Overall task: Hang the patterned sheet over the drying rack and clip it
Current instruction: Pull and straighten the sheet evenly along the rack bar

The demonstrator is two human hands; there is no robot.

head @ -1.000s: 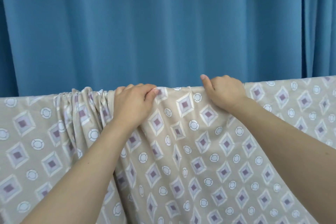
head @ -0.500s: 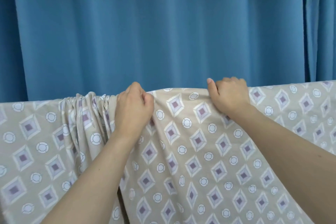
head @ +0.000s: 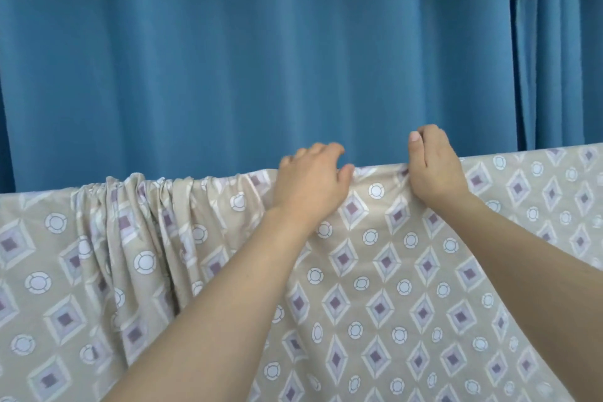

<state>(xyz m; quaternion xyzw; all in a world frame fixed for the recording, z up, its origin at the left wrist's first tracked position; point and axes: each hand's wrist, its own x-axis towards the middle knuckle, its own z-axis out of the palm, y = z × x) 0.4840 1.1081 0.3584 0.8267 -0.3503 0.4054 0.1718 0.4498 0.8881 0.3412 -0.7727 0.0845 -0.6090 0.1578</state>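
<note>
Together, hands [head: 372, 173] grip gathered sheet [head: 375, 271] — diamond-patterned.

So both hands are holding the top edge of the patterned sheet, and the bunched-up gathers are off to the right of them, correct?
Not quite. The head view shows the gathers to the left of the hands, not the right. The rest holds: the left hand and right hand both hold the top edge of the patterned sheet.

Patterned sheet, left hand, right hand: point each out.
patterned sheet [head: 385, 297]: head view, flat front drape.
left hand [head: 310, 183]: head view, back of hand.
right hand [head: 435, 170]: head view, back of hand.
</note>
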